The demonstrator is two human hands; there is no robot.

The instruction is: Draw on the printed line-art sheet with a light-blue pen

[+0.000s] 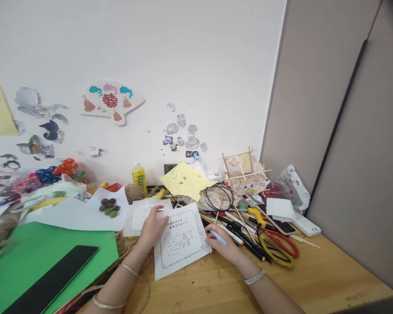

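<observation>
A white sheet of paper with black line drawing, handwriting and a crosshatched border lies at a slant before me. My left hand rests on its upper left edge, fingers spread apart. Beside the sheet's right edge, my right hand is closed around a light blue pen. The pen's writing end is hidden by my fingers. Another white sheet with a patterned border lies behind my left hand.
Markers, red-handled scissors and a yellow glue gun crowd the right side. Green paper under a black flat slab covers the left. A stick frame and yellow paper stand behind, near the wall.
</observation>
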